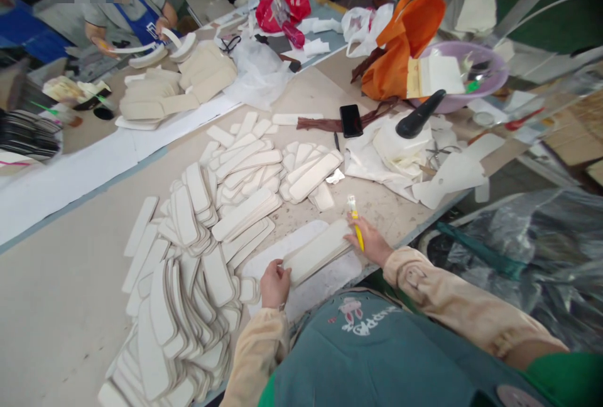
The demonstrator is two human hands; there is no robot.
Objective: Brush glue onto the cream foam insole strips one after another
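My left hand [276, 282] grips the near end of a long cream strip piece [316, 256] that lies on a white work board [301, 269] at the table's front edge. My right hand [372, 242] rests against the strip's far end and holds a yellow-handled brush [355, 222], bristles pointing up. To the left of the board spreads a large heap of similar cream strips [198, 256].
A second pile of strips [308, 174] lies behind the board. A black phone [351, 120], white cloth, scissors, an orange bag [405, 36] and a purple basin [471, 74] sit at the right. Another person [127, 11] works on padded pieces at the far left.
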